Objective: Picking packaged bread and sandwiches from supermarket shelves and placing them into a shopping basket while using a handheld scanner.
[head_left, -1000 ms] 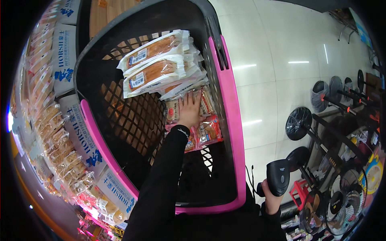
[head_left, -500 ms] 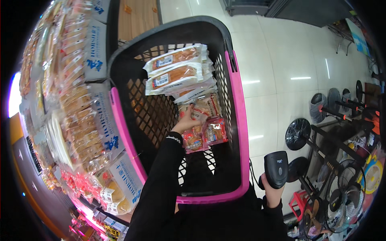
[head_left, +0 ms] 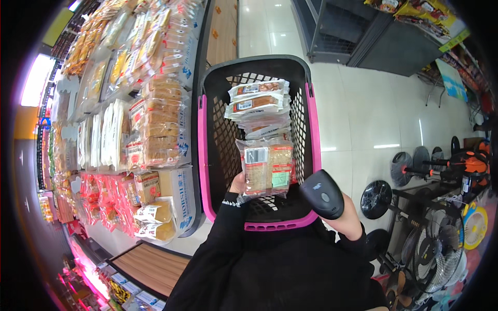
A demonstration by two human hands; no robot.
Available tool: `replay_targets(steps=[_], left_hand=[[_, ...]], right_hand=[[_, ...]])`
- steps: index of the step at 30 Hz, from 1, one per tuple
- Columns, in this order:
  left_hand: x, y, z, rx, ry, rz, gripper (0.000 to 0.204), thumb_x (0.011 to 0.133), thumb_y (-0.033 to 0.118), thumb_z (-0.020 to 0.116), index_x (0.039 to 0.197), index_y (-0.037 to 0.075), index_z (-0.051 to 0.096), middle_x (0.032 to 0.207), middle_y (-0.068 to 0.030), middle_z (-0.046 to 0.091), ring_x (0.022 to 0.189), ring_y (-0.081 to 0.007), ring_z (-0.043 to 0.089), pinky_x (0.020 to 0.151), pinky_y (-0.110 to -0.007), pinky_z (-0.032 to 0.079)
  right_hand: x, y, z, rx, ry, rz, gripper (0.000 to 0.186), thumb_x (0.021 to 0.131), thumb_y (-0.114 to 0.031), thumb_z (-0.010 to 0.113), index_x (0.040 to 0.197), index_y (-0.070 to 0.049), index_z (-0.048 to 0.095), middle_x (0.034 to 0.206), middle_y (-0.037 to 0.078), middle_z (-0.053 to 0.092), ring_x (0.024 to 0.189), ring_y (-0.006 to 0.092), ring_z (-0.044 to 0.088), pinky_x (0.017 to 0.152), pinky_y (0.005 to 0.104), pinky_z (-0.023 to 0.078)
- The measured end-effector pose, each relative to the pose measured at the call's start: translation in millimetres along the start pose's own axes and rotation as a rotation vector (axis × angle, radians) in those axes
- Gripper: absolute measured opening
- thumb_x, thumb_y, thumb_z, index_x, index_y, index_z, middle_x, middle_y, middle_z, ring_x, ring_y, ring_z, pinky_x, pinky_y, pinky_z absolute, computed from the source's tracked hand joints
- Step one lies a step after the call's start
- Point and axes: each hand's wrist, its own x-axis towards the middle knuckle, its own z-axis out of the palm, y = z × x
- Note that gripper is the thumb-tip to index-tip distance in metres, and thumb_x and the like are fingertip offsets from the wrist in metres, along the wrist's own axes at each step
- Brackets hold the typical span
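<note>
My left hand [head_left: 237, 184] grips a clear-wrapped pack of brown bread [head_left: 259, 173] by its left side and holds it up over the basket. A barcode panel and a pale green label face upward on the pack. My right hand [head_left: 346, 220] is closed around a black barcode scanner [head_left: 322, 194], whose head is beside the basket's near right corner, angled toward the pack. Below lies the black shopping basket with a pink handle [head_left: 203, 155]. White-wrapped bread packs [head_left: 258, 104] are stacked at its far end. A bit of red packaging shows behind the held pack.
To the left, a display of packaged breads [head_left: 161, 124] stands close against the basket. A wooden shelf board [head_left: 150, 267] is at the lower left. Several floor fans [head_left: 438, 246] crowd the right side, with a dark cabinet [head_left: 384, 41] ahead on the tiled floor [head_left: 358, 114].
My left hand has come up out of the basket with the bread pack. The scanner has moved left and tilted toward it. The view has shifted, showing more of the bread display.
</note>
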Motion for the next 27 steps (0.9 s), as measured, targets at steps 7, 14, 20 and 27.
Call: replay_targets(steps=[7,14,20,27], left_hand=[[-7.9,-22.0,77.1,0.559,0.011,-0.003,0.082,0.060,0.028,0.073,0.123,-0.003,0.032,0.116,-0.0128,0.048,0.104,-0.0215,0.049,0.089,-0.033,0.038],[-24.2,-41.3,60.9,0.623,-0.080,-0.050,0.076,0.063,0.028,0.069,0.122,-0.003,0.033,0.113,-0.0135,0.049,0.103,-0.0218,0.049,0.087,-0.034,0.040],[-80.6,-33.6,103.9,0.370,-0.038,0.090,0.072,0.074,0.031,0.059,0.128,-0.002,0.024,0.123,-0.0172,0.039,0.112,-0.0258,0.043,0.093,-0.038,0.035],[-155.8,20.1,132.2,0.766,0.059,0.501,0.095,0.065,0.034,0.068,0.132,0.002,0.011,0.131,-0.0125,0.029,0.118,-0.0234,0.034,0.097,-0.035,0.027]], right_hand=[[-0.1,-15.2,26.9,0.032,-0.269,-0.042,0.047,0.066,-0.004,0.065,0.110,0.000,0.047,0.097,0.012,0.058,0.088,0.0163,0.055,0.078,0.0276,0.042],[-18.5,-16.4,43.8,-0.091,-0.162,0.030,0.041,0.064,-0.002,0.066,0.102,0.001,0.051,0.091,0.008,0.059,0.082,0.0119,0.054,0.073,0.0262,0.043],[-35.0,-40.3,66.8,-0.125,-0.106,-0.067,0.028,0.062,-0.001,0.067,0.087,0.001,0.057,0.079,0.007,0.061,0.072,0.0110,0.056,0.066,0.0247,0.044],[-40.4,-72.8,110.2,-0.077,-0.258,-0.111,0.033,0.062,-0.002,0.068,0.092,0.001,0.056,0.082,0.006,0.061,0.073,0.0102,0.055,0.065,0.0243,0.043]])
